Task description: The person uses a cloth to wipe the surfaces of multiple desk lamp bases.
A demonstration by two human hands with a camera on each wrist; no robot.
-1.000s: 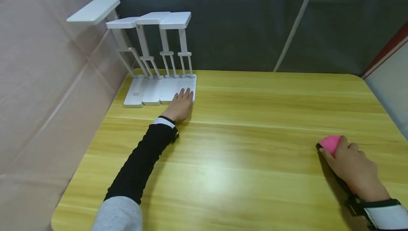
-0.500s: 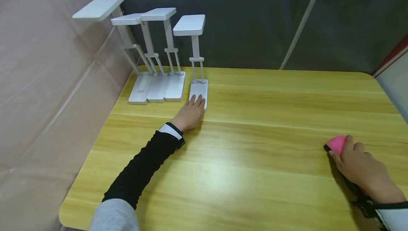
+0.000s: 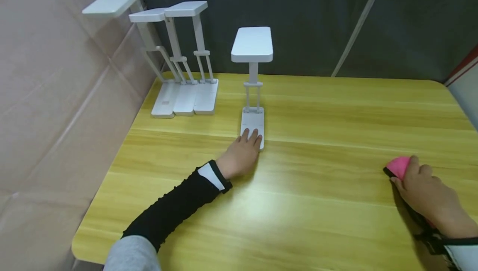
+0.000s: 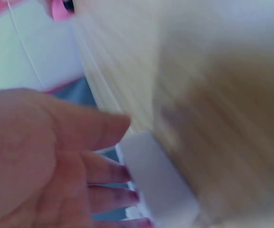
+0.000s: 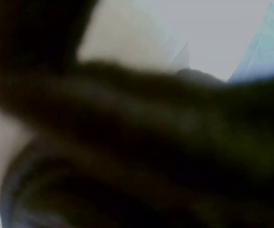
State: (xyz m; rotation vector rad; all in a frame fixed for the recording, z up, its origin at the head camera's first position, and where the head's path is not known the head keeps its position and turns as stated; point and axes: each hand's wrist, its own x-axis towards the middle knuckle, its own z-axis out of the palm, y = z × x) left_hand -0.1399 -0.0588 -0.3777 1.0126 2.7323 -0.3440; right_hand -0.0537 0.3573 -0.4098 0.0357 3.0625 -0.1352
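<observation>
In the head view my left hand [image 3: 240, 155] rests its fingers on the base of a white folding phone stand [image 3: 252, 123]. This stand is upright, its flat top plate tilted toward me. The left wrist view shows my fairly straight fingers [image 4: 109, 198] touching the edge of the stand's base [image 4: 158, 183], the thumb apart from it. At the right, my right hand [image 3: 429, 192] grips a pink and black object [image 3: 398, 166], mostly covered by the hand, so its kind is unclear. The right wrist view is dark and blurred.
Three more white stands [image 3: 184, 98] stand side by side at the table's back left corner. The wooden table [image 3: 317, 204] meets a dark curtain [image 3: 291, 22] behind and a pale cloth wall [image 3: 56, 109] at the left.
My left hand has drawn the rightmost stand away from the other three, to the right and toward me. My right hand keeps its hold on the pink and black object.
</observation>
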